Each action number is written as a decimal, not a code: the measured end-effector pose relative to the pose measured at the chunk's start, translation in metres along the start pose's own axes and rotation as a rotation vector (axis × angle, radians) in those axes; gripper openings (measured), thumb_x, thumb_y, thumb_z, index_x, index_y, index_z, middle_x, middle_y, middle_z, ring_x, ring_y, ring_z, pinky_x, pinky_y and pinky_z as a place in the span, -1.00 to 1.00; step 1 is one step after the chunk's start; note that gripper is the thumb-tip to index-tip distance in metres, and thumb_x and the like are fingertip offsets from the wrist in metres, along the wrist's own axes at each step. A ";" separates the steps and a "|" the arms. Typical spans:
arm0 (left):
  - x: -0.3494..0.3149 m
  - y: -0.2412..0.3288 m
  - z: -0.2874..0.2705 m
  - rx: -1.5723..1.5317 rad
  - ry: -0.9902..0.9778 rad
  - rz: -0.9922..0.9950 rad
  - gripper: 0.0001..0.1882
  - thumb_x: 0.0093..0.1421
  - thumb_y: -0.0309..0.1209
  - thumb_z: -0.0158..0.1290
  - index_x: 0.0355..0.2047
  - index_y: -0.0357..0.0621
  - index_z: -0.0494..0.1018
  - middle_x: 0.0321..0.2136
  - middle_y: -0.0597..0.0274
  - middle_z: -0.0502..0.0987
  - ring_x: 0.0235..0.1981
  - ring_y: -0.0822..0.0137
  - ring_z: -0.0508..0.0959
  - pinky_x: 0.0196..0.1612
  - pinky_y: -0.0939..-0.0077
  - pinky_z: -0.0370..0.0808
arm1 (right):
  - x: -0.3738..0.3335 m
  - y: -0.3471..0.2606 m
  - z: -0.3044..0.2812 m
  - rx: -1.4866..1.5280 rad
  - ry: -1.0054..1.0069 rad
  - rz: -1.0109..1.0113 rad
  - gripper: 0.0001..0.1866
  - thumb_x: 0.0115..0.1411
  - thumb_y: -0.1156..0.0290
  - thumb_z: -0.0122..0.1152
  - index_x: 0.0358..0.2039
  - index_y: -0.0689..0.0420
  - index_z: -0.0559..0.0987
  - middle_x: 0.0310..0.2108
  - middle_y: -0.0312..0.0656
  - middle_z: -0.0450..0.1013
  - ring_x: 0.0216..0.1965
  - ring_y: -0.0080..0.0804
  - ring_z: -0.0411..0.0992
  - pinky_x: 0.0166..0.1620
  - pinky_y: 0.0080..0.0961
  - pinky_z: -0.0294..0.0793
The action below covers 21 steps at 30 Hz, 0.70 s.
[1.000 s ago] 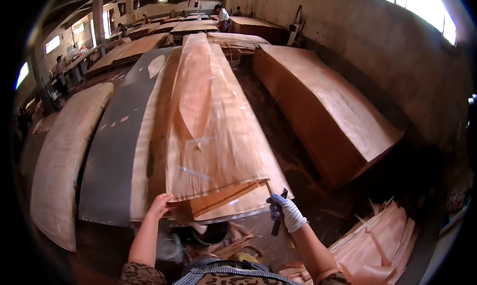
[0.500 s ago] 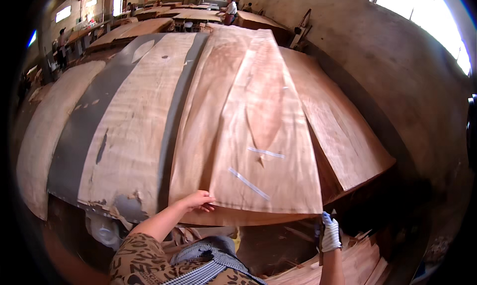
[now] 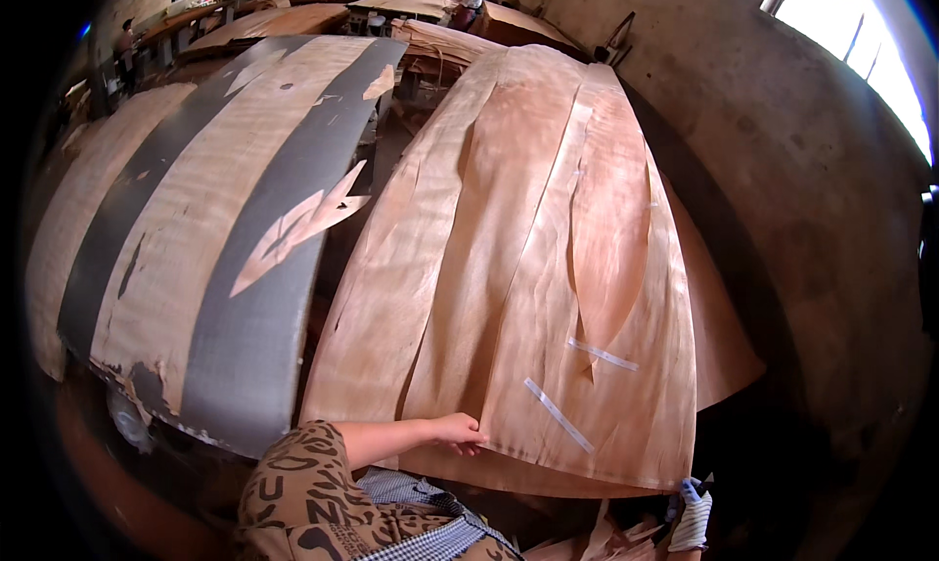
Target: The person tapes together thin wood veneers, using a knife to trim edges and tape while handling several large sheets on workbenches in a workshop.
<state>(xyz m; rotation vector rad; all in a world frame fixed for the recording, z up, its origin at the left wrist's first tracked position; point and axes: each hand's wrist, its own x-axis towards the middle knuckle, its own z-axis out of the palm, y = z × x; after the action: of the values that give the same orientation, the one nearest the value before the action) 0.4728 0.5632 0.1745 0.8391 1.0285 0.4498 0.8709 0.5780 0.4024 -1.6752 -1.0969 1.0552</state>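
Note:
A large, thin wood veneer sheet (image 3: 509, 228) lies rippled on the right, with two strips of pale tape (image 3: 558, 414) near its front edge. My bare left hand (image 3: 458, 431) is closed on that edge, its fingers pinching the veneer. At the sheet's near right corner, my right hand (image 3: 691, 520), in a white and blue glove, is closed on the corner. A small dark pointed thing shows beside the gloved fingers; its kind is unclear. More veneer (image 3: 719, 316) lies beneath, jutting out on the right.
To the left stands a grey-topped table (image 3: 249, 346) with a long pale veneer strip (image 3: 215, 160) and a torn, pointed veneer scrap (image 3: 298, 230). A wall (image 3: 704, 82) runs along the right. Veneer-covered tables and a person (image 3: 469, 1) are farther back.
The veneer sheet has slid right, away from the grey table, with both hands on its front edge. More grey surface and the torn scrap now show. The view has shifted too.

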 end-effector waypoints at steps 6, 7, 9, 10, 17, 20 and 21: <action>0.082 0.022 0.054 -0.179 -0.319 -0.190 -0.43 0.14 0.12 -0.30 -0.34 -0.16 0.39 -0.51 0.31 0.48 -0.50 0.48 0.47 -0.50 0.60 0.44 | 0.164 0.003 -0.084 -0.010 -0.082 -0.030 -0.75 -0.04 0.32 0.17 -0.40 0.18 0.40 -0.79 -0.28 0.26 -0.85 -0.52 0.18 -0.80 -0.64 0.17; 0.088 0.013 0.067 -0.192 -0.390 -0.228 -0.41 0.14 0.13 -0.33 -0.28 -0.16 0.38 -0.48 0.32 0.48 -0.53 0.53 0.46 -0.58 0.70 0.41 | 0.183 -0.006 -0.098 -0.039 -0.081 -0.051 -0.76 -0.03 0.33 0.16 -0.40 0.18 0.40 -0.79 -0.28 0.26 -0.84 -0.52 0.18 -0.80 -0.64 0.16; 0.090 -0.051 0.075 -0.548 -0.438 -0.331 -0.39 0.11 0.13 -0.31 -0.12 -0.14 0.30 -0.40 0.32 0.48 -0.47 0.58 0.46 -0.68 0.88 0.33 | 0.203 0.003 -0.114 -0.055 -0.081 -0.070 -0.79 -0.02 0.34 0.16 -0.41 0.17 0.40 -0.78 -0.27 0.26 -0.84 -0.51 0.18 -0.80 -0.63 0.16; 0.097 -0.072 0.080 -0.817 -0.388 -0.285 -0.39 0.07 0.15 -0.25 -0.08 -0.09 0.27 -0.38 0.33 0.47 -0.40 0.50 0.49 -0.63 0.81 0.38 | 0.220 0.004 -0.130 -0.071 -0.069 -0.053 -0.81 -0.02 0.35 0.15 -0.42 0.15 0.40 -0.78 -0.27 0.26 -0.84 -0.51 0.18 -0.80 -0.62 0.15; 0.144 -0.083 0.127 -1.456 0.527 0.335 -0.72 0.13 -0.13 -0.10 -0.33 -0.07 0.35 -0.39 0.29 0.47 -0.32 0.31 0.46 -0.28 0.40 0.41 | 0.317 0.024 -0.176 -0.108 -0.047 -0.092 -0.83 -0.01 0.36 0.15 -0.44 0.13 0.41 -0.78 -0.28 0.27 -0.86 -0.53 0.17 -0.81 -0.63 0.14; 0.154 -0.062 0.144 -1.422 0.416 0.344 -0.81 0.13 -0.30 -0.11 -0.36 -0.15 0.36 -0.35 0.19 0.48 -0.26 0.27 0.46 -0.17 0.33 0.38 | 0.343 0.037 -0.191 -0.117 0.002 -0.116 -0.83 -0.02 0.38 0.17 -0.45 0.16 0.41 -0.77 -0.28 0.28 -0.85 -0.54 0.17 -0.81 -0.64 0.14; 0.163 -0.055 0.152 -1.387 0.414 0.323 -0.79 0.14 -0.31 -0.12 -0.33 -0.18 0.35 -0.33 0.15 0.48 -0.25 0.26 0.46 -0.16 0.32 0.38 | 0.356 0.041 -0.203 -0.111 -0.001 -0.132 -0.82 -0.02 0.38 0.18 -0.45 0.16 0.41 -0.77 -0.28 0.28 -0.85 -0.54 0.17 -0.81 -0.64 0.14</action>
<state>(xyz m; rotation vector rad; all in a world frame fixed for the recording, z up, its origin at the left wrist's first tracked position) 0.6799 0.5806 0.0777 -0.3750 0.6842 1.4254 1.1630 0.8640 0.3530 -1.6636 -1.2694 0.9262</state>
